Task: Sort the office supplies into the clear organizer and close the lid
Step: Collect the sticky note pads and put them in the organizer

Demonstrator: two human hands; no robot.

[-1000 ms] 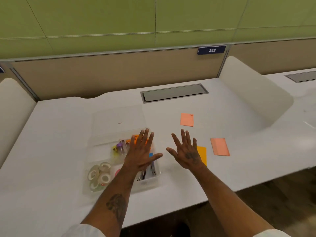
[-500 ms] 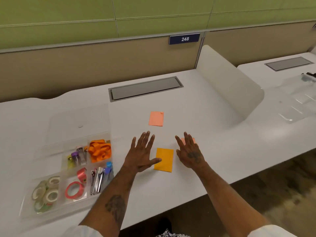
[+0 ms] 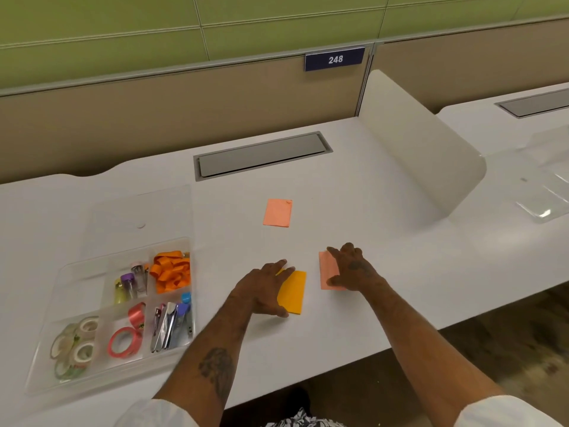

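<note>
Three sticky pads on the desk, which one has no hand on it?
The far pink pad, alone toward the cable hatch. The left hand rests on the orange pad; the right hand touches the near pink pad.

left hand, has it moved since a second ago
Yes. The left hand was over the clear organizer; now it lies to the organizer's right, with its fingers on the yellow note pad.

Three paper pads lie on the desk [image 3: 369, 229]: a far pink pad [image 3: 277, 212], a near pink pad [image 3: 326, 274] at right and one orange pad [image 3: 294, 292]. At left is one clear organizer [image 3: 89, 272], holding two red tape rolls [image 3: 124, 342] and one orange ribbon [image 3: 172, 271].
</note>
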